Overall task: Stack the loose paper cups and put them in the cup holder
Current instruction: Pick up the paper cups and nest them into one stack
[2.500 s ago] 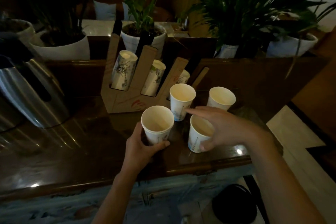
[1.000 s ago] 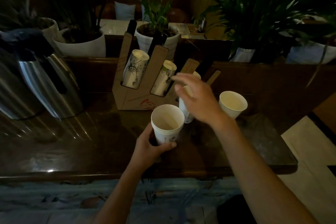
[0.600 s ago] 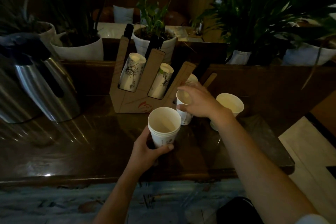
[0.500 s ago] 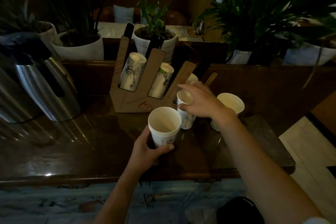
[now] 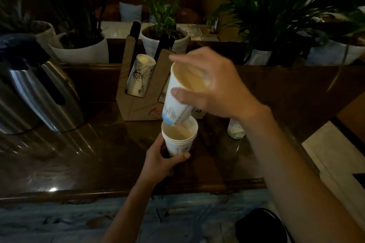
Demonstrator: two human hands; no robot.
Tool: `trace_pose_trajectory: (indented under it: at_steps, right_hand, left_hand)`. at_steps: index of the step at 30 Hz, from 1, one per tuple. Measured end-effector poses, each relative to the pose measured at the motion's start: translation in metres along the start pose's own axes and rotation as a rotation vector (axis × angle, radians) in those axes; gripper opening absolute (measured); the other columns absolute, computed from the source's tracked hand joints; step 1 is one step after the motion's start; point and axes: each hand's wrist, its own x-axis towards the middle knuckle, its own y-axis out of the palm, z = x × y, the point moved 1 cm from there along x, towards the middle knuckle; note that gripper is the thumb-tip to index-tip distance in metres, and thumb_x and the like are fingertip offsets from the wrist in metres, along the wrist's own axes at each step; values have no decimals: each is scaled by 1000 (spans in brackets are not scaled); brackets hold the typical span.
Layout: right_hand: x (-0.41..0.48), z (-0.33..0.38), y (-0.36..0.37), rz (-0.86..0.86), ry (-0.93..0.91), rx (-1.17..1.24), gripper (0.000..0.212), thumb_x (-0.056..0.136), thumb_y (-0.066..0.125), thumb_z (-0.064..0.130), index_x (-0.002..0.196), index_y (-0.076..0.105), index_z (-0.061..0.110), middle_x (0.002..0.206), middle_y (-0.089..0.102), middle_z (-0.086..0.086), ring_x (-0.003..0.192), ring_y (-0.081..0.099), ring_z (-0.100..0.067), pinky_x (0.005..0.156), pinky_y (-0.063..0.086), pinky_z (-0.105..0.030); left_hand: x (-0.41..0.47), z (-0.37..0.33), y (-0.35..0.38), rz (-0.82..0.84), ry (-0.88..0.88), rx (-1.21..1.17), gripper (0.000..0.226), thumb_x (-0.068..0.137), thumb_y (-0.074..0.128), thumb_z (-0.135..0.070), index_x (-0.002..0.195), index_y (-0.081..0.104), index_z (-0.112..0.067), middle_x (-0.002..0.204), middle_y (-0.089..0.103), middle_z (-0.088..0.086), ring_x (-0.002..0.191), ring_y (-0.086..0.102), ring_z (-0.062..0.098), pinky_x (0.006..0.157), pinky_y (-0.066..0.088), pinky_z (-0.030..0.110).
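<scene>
My left hand [image 5: 159, 161] grips a short stack of white paper cups [image 5: 179, 138] standing on the dark wooden counter [image 5: 88, 152]. My right hand [image 5: 213, 87] holds another white paper cup [image 5: 180, 95] tilted above that stack, its base just at the stack's rim. One more loose cup [image 5: 235, 129] stands to the right, mostly hidden behind my right forearm. The cardboard cup holder [image 5: 138, 104] stands behind, with a stack of printed cups [image 5: 140, 75] leaning in its left slot; its other slots are hidden by the lifted cup.
A steel thermos jug [image 5: 37, 89] stands at the left of the counter. White plant pots [image 5: 79, 49] with leafy plants line the ledge behind. The counter's front edge [image 5: 118, 191] runs below my hands, with a dark round object [image 5: 260, 225] on the floor at lower right.
My right hand has taken the cup beside the holder, lifted it off the counter and carried it left over the stack held by my left hand. The left hand stayed in place.
</scene>
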Motion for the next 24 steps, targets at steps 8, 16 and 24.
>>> trace_pose_trajectory:
  at_steps: [8, 16, 24]
  right_hand:
    - [-8, -22, 27, 88, 104, 52, 69, 76, 64, 66, 139, 55, 40, 125, 51, 12, 120, 48, -12, 94, 46, -38]
    - [-24, -39, 81, 312, 128, 13, 73, 80, 63, 71, 143, 50, 36, 127, 47, 10, 121, 41, -10, 93, 39, -34]
    - [-38, -58, 66, 276, 301, 81, 84, 85, 34, 82, 151, 39, 29, 157, 42, 4, 139, 35, -6, 108, 31, -31]
  left_hand:
    - [1, -1, 0, 3, 18, 22, 82, 64, 90, -46, 137, 53, -38, 131, 66, -19, 122, 62, 0, 95, 57, 22]
    - [3, 1, -1, 1, 6, 10, 78, 67, 91, -39, 135, 55, -28, 127, 69, -15, 120, 64, 5, 93, 58, 28]
    - [3, 0, 1, 5, 9, -19, 89, 65, 92, -34, 142, 51, -22, 134, 66, -11, 127, 60, 6, 101, 53, 28]
